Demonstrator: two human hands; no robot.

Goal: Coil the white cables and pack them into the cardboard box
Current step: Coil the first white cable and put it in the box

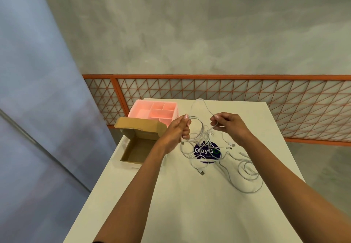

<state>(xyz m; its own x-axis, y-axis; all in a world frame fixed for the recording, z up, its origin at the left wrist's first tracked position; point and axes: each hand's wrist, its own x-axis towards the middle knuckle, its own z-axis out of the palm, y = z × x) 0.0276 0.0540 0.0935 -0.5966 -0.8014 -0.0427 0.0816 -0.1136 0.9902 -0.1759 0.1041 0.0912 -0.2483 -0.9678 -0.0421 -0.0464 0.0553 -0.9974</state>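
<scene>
My left hand is shut on a few loops of a white cable, held above the table. My right hand pinches the same cable a little to the right, and a slack loop arcs up between the two hands. More white cables lie tangled on the table below the hands. Another loose cable curls at the right. The open cardboard box sits to the left of my left hand, lid flap raised, with nothing visible inside.
A pink divided organiser tray stands behind the box. A round dark blue sticker lies under the tangle. The white table ends near the box at the left. An orange mesh railing runs behind.
</scene>
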